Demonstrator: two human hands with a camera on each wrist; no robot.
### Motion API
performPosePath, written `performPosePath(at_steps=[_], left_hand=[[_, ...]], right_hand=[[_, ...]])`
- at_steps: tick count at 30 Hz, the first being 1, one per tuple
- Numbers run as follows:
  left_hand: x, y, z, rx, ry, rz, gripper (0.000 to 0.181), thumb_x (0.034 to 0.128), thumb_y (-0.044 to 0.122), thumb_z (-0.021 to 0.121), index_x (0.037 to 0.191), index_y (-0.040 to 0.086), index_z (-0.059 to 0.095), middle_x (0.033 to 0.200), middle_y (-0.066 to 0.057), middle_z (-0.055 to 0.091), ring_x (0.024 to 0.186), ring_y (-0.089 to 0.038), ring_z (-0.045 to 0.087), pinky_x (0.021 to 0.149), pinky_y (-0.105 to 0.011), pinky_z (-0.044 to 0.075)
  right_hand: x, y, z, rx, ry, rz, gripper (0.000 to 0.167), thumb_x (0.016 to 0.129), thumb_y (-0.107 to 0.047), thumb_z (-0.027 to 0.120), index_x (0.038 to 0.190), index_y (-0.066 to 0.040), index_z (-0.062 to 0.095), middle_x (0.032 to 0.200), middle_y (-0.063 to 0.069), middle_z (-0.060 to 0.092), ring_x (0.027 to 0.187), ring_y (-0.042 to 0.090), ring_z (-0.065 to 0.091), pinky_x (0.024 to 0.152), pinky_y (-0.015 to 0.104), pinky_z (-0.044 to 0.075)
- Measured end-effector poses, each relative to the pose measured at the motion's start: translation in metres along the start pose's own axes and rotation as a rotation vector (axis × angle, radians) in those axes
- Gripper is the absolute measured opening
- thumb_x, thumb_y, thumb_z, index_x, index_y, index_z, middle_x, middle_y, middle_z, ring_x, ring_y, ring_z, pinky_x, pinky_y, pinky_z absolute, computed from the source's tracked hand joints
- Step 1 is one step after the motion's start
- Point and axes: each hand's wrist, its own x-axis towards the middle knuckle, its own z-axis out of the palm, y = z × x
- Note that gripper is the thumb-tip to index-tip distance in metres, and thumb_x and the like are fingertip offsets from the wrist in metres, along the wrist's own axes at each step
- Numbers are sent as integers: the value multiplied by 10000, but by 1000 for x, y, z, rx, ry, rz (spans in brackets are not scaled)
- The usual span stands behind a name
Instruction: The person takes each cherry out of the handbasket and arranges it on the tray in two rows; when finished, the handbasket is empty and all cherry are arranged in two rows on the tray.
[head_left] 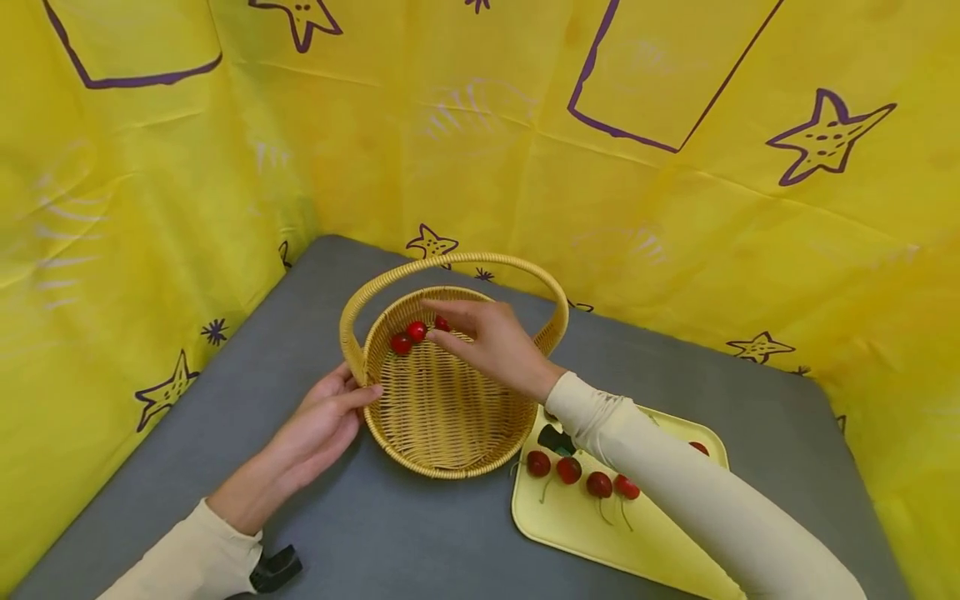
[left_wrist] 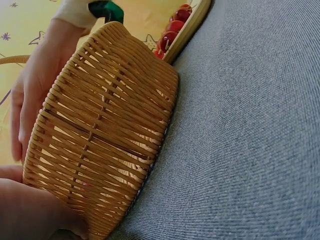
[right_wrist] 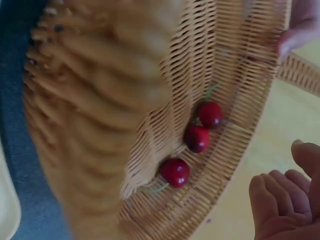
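Note:
A round woven basket (head_left: 442, 417) with a tall arched handle stands on the grey tabletop. My left hand (head_left: 318, 421) grips its left side near the handle's base, thumb over the rim and fingers outside; the left wrist view shows part of that hand (left_wrist: 35, 210) against the woven wall (left_wrist: 100, 130). Three red cherries (right_wrist: 175, 172) lie in the basket near its far wall. Over them is my right hand (head_left: 491, 342), its thumb apart from the fingers. Nothing sits between thumb and fingers of this hand (right_wrist: 290, 200) in the right wrist view.
Right of the basket lies a pale yellow tray (head_left: 555, 521) bearing several stemmed cherries (head_left: 568, 470), partly hidden under the right forearm. Yellow cloth walls (head_left: 480, 167) with purple star drawings border the table (head_left: 390, 542) at the back and sides.

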Motion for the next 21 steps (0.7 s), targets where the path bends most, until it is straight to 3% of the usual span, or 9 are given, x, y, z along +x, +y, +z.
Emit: performPosePath(at_steps=[8, 15, 21], left_hand=[[0, -2, 2, -24, -6, -2, 713, 1080, -38, 454, 1676, 22, 66, 1720, -167, 142, 1594, -259, 100, 1258, -309, 188], [3, -1, 0, -27, -10, -13, 745, 1080, -22, 472, 1688, 53, 48, 1740, -132, 131, 1605, -239, 80, 1295, -375, 103], [2, -2, -2, -35, 3, -20, 765, 1076, -20, 485, 1690, 53, 35, 1747, -120, 111, 1608, -231, 65, 1304, -411, 58]], right_hand=[[19, 8, 13, 0, -120, 22, 480, 1032, -275, 720, 1471, -101, 634, 1432, 50, 668, 1270, 255, 669, 1040, 335, 551], [29, 1, 9, 3, -138, -4, 464, 1024, -229, 730, 1449, -62, 645, 1402, 110, 684, 1249, 285, 681, 1025, 392, 567], [40, -1, 18, 5, -194, -5, 447, 1023, -228, 731, 1429, -53, 660, 1380, 116, 695, 1237, 255, 689, 1034, 406, 562]])
